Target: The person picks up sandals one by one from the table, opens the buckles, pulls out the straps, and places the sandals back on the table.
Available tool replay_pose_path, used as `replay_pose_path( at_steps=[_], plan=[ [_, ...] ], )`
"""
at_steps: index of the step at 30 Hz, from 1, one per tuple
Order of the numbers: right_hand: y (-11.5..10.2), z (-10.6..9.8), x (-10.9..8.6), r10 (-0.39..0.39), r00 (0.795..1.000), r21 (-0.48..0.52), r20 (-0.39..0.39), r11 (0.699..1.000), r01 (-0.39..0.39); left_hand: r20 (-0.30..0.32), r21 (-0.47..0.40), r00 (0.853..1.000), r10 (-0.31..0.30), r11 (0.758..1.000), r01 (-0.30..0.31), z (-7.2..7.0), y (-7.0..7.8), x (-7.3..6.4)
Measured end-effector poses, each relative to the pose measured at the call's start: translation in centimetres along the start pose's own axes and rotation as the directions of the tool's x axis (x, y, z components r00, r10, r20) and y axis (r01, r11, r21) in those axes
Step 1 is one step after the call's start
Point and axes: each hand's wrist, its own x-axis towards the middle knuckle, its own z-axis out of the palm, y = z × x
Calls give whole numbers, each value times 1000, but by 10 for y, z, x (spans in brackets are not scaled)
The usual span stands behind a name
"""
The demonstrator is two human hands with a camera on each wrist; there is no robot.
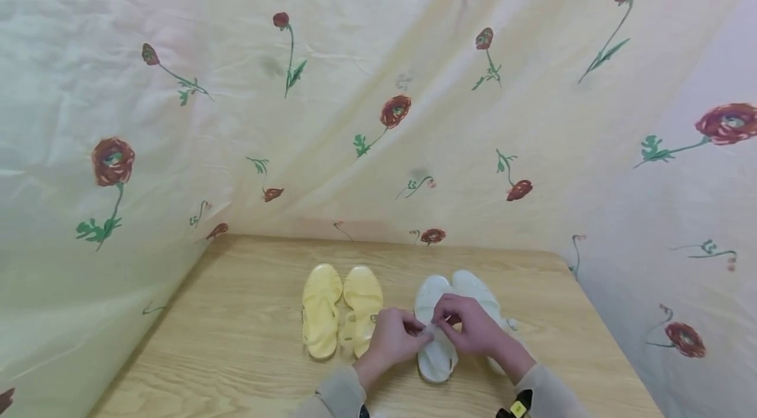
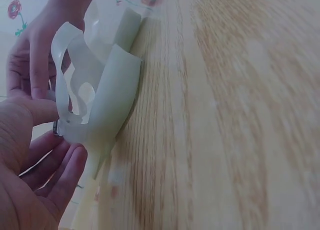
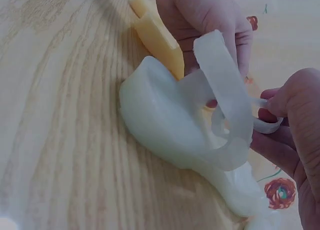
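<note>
A whitish translucent jelly sandal (image 1: 436, 362) lies on the wooden table between both hands, its heel toward me. My left hand (image 1: 393, 339) holds the strap's side, thumb and fingers around the small metal buckle (image 2: 56, 128) in the left wrist view. From the other side my right hand (image 1: 470, 326) pinches the thin ankle strap (image 3: 267, 125), which bends into a loop between thumb and fingers in the right wrist view. The sandal's heel cup (image 3: 155, 109) stays down on the wood. Its mate, another white sandal (image 1: 473, 286), lies just right, partly hidden by my right hand and forearm.
Left of the white pair is a pair of yellow jelly sandals, one farther left (image 1: 322, 313) and one (image 1: 362, 290) partly behind my left hand. The wooden table (image 1: 236, 326) is bounded by a flower-printed cloth (image 1: 331, 109) at the back and both sides.
</note>
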Motion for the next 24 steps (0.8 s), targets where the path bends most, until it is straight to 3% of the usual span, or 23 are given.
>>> replay_pose_path(
  at_steps=[5, 13, 24],
  plan=[
    [1, 2, -6, 17, 1000, 25, 2, 1000, -17, 1, 12, 1000, -3, 1000, 3, 0, -1, 0],
    [1, 0, -2, 0, 996, -41, 91, 999, 4, -3, 5, 1000, 5, 1000, -5, 0, -2, -1],
    [0, 0, -10, 43, 997, 32, 60, 998, -45, 23, 1, 1000, -21, 1000, 21, -2, 1, 0]
  ],
)
